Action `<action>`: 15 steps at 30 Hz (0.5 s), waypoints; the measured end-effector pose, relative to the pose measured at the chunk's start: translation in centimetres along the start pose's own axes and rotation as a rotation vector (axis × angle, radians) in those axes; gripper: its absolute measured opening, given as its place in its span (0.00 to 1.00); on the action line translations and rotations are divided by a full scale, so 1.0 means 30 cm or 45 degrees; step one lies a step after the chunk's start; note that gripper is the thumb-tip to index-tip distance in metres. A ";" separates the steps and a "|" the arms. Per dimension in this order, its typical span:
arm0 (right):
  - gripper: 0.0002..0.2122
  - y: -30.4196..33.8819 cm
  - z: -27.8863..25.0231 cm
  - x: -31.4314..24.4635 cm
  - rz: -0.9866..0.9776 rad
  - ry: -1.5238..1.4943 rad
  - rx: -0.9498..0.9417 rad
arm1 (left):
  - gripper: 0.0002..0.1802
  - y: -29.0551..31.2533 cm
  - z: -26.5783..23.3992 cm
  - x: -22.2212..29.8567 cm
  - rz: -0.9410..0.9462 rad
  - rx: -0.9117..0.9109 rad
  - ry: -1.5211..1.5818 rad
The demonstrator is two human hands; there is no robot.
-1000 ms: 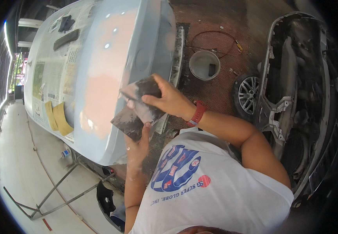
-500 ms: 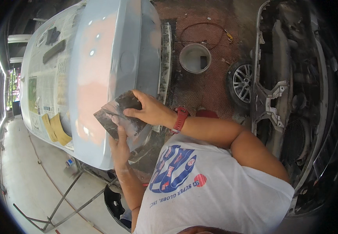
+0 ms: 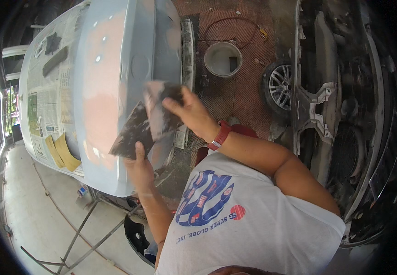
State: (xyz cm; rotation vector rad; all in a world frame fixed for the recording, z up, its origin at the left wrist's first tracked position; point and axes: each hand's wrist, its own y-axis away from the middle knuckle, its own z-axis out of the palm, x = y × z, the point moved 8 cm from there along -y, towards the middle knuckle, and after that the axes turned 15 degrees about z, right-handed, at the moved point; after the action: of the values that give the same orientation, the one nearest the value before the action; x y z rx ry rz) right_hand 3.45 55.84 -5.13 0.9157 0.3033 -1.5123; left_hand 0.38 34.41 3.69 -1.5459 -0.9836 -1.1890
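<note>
Over the edge of a car body panel (image 3: 139, 41) in grey-white primer with pink filler patches, my left hand (image 3: 139, 170) grips a dark flat plate (image 3: 132, 135) smeared with pale putty, thumb on top. My right hand (image 3: 195, 114) pinches a second dark flat piece, a putty spreader (image 3: 158, 107), between thumb and fingers. Pinkish putty coats the spreader, which is blurred by motion. Its left edge lies close beside the plate; I cannot tell whether they touch. A red watch (image 3: 220, 135) is on my right wrist.
Newspaper masking (image 3: 47, 101) covers the car's left part, bearing yellow sheets (image 3: 63, 153), a dark block (image 3: 55, 61) and a dark cloth (image 3: 52, 43). Beyond my right hand stand a white bucket (image 3: 223, 59), a hose (image 3: 230, 19) and a wheel (image 3: 277, 87). Metal stand legs (image 3: 81, 231) are lower left.
My right hand has moved up and right with the spreader, which overlapped the plate before and now shows more separately. My left hand and the plate have moved slightly. The whole view shifted a little.
</note>
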 end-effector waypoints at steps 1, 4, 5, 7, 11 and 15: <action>0.20 -0.005 -0.051 0.038 -0.037 -0.126 0.183 | 0.28 0.027 0.034 0.007 0.004 -0.051 -0.077; 0.23 0.077 -0.006 0.090 -0.311 0.634 0.088 | 0.28 0.103 0.053 -0.074 -0.278 -0.405 -0.414; 0.24 0.090 0.000 0.100 -0.329 0.671 0.162 | 0.29 0.114 0.098 -0.032 -0.174 -0.477 -0.428; 0.26 0.111 -0.063 0.110 -0.246 0.606 0.240 | 0.30 0.134 0.088 -0.030 -0.151 -0.551 -0.426; 0.26 0.170 0.017 0.159 0.037 0.395 -0.135 | 0.35 0.235 0.012 -0.100 -0.220 -0.455 0.424; 0.28 0.397 0.258 0.209 0.221 0.467 -0.699 | 0.40 0.286 -0.062 -0.030 -0.084 -0.276 0.428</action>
State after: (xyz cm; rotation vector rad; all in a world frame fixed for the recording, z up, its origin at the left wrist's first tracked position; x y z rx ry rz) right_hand 12.33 43.94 -0.59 0.7440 0.8379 -1.0147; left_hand 7.87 30.38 1.38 -1.4226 -0.7053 -1.5845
